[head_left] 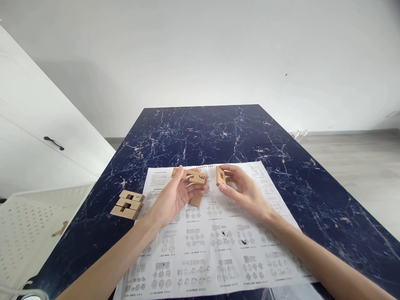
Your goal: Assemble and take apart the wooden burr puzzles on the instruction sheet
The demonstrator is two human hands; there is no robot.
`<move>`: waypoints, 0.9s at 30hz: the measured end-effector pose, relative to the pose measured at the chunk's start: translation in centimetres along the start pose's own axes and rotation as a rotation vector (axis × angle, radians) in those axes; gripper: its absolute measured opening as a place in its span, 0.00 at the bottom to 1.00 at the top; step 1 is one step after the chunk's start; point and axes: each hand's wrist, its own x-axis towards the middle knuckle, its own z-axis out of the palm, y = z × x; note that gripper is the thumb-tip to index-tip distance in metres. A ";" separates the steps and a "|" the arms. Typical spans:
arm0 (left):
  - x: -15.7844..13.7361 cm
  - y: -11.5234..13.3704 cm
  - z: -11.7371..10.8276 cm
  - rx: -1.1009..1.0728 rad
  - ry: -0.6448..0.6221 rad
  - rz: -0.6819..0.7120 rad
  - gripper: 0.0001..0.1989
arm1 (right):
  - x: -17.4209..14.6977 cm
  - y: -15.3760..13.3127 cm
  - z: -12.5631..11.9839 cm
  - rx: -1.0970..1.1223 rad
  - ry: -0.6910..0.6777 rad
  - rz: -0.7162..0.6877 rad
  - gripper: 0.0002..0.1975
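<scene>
In my left hand (175, 196) is a notched wooden puzzle piece (197, 178), held level between thumb and fingers, with a dark figure on its near end. My right hand (243, 189) pinches another wooden puzzle piece (220, 176) by its ends, its notch turned sideways. A small gap separates the two pieces. Under my left fingers shows part of a further wooden piece (196, 199); whether it rests on the paper or is held, I cannot tell. Both hands are above a large printed instruction sheet (196, 229) covered in small diagrams.
Several notched wooden pieces (127, 204) lie side by side left of the sheet on the dark blue marbled table (200, 133). A white perforated surface (28, 225) with a small wooden piece (59, 229) on it stands left, below a white cabinet (40, 112).
</scene>
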 end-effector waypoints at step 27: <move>-1.2 -0.1 0.9 0.235 -0.114 -0.047 0.21 | -1.1 -1.5 0.7 -0.246 -0.002 -0.493 0.39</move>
